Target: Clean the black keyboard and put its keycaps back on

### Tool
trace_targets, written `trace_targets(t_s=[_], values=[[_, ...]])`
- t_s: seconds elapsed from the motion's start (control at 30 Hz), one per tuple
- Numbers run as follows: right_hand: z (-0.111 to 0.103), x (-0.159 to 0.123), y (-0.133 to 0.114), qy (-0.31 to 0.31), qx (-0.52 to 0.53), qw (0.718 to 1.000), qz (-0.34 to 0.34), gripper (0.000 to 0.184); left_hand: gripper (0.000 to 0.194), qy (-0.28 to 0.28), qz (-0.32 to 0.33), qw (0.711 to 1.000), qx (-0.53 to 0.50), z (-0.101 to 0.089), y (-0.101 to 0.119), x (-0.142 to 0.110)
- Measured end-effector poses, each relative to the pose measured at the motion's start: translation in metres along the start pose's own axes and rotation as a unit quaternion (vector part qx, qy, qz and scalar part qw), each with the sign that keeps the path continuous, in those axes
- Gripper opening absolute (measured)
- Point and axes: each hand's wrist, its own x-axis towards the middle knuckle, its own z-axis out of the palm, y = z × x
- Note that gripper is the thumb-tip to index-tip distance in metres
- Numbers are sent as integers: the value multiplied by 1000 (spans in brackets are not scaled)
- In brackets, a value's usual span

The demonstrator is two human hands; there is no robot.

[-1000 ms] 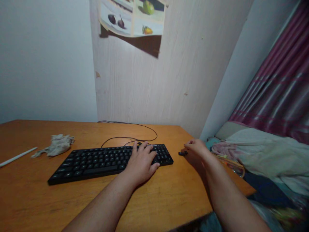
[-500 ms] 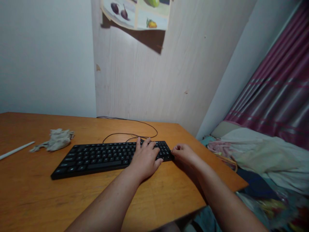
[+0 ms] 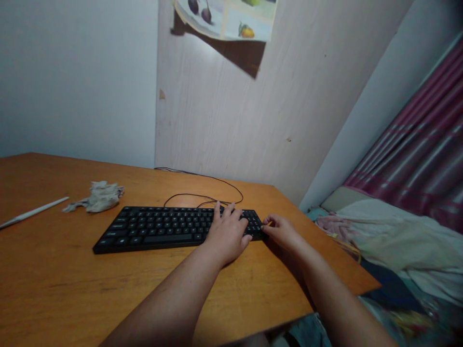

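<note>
A black keyboard lies on the wooden desk, its long side facing me and slightly angled. Across its right part rests my left hand, palm down with the fingers spread over the keys. My right hand is at the keyboard's right end, thumb and forefinger pinched together against the edge by the number keys. A small yellowish bit shows between those fingertips, too small to name. The keys under my left palm are hidden.
A crumpled grey-white cloth lies left of the keyboard, and a white pen-like stick farther left. A thin black cable loops behind the keyboard. Right of the desk is a bed with rumpled bedding.
The view has shifted, so the desk and keyboard appear farther right. Both hands keep nearly the same places on the keyboard; the right fingertips have tilted slightly, showing the small yellowish bit.
</note>
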Motion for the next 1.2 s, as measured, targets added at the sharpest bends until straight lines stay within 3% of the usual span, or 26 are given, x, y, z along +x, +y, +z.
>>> trace_targets(t_s=[0.23,0.5,0.77,1.2], values=[[-1,-3,2,-16,23,999,-34,21,35,-1,1,1000,-1,2,-1,0],[-7,-7,3,-32,34,998,-48,19,35,-3,1,1000,5,2,-1,-1],[-5,-5,11,-28,8,999,-25,19,34,-11,-1,1000,1,2,0,-2],[-5,-10,-1,-63,12,998,5,20,34,-14,5,1000,8,5,-1,-4]])
